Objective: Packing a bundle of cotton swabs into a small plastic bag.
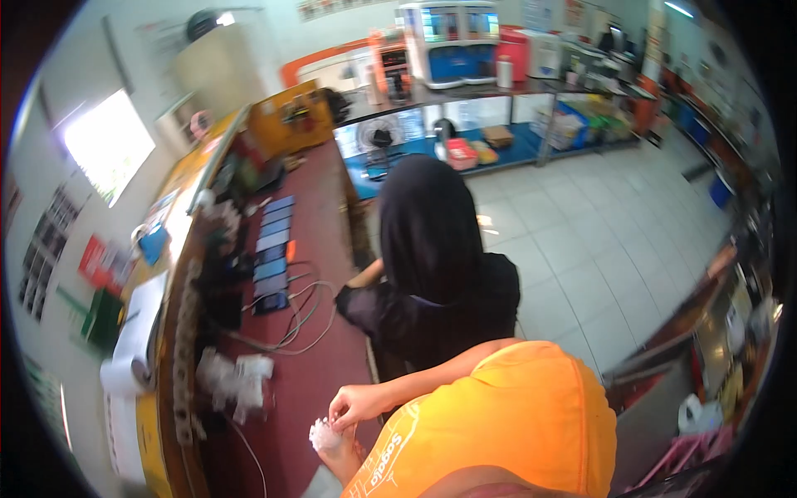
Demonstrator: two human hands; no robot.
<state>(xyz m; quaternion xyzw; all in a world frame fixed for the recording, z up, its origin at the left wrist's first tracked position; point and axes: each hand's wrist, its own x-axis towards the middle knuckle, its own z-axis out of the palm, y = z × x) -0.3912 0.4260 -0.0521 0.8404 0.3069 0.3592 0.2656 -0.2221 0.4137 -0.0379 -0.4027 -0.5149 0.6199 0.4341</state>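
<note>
At the bottom of the view, my left hand (344, 459) cups a small white, crumpled bundle (324, 436) that looks like thin plastic or paper. The fingers of my right hand (361, 403) pinch the bundle's upper edge. Part of my left hand is hidden behind the bundle and my orange shirt. Both hands are over the near edge of a dark red tabletop (299, 373). On it, a row of several smartphones (271, 267) lies flat, with pale charging cables (305, 311) looped beside them. Crumpled clear plastic (240, 380) lies left of my hands.
A person in a black head covering (429, 230) sits close by at the same table. A wooden ledge (180, 299) borders the table's left side, with a paper roll (127, 376) on it. A shelf (448, 93) with a water dispenser (454, 43) stands behind.
</note>
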